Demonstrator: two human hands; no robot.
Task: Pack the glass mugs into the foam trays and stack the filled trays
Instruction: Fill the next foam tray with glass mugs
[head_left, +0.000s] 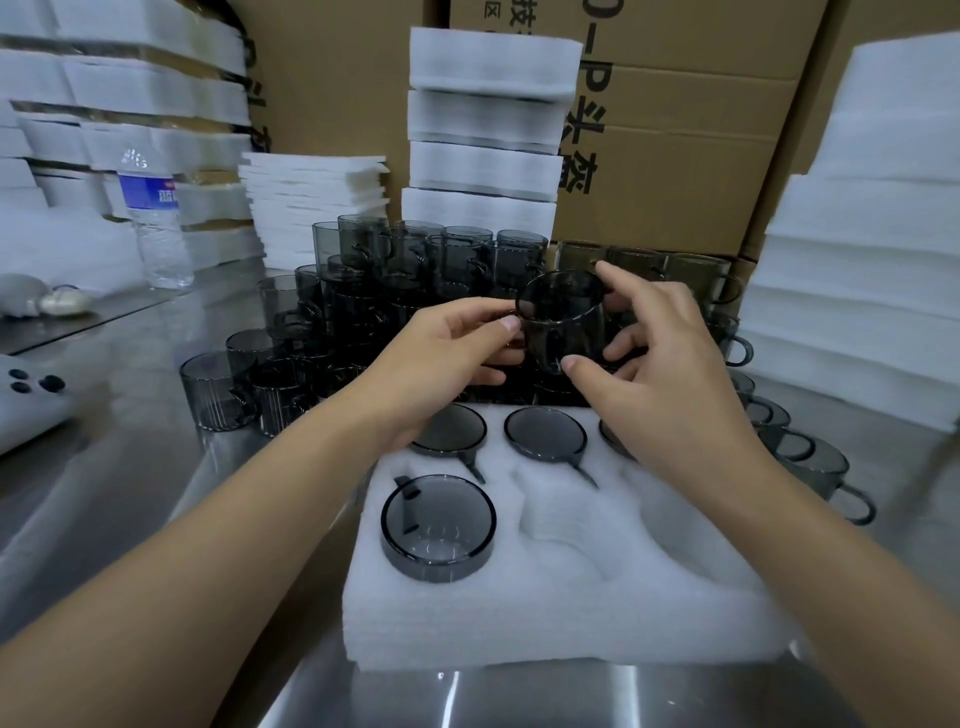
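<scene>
Foam tray (571, 613) lies nearest; seated mugs (437, 525) fill its rear row and front-left pocket, leaving two front pockets (566, 519) vacant. Above the rear row, the left hand (447, 353) pinches the glass mug (563, 322) at its handle side, and the right hand (670, 358) spans rim and base. Risk: a fingertip hold may slip, or the mug may strike the stacked mugs (363, 291) just behind. Descent toward the vacant pockets is unobstructed.

Person: left hand (452, 353), right hand (670, 374), both bare; forearms (260, 493) bare to frame edge; fingernails (510, 323) short, plain.
</scene>
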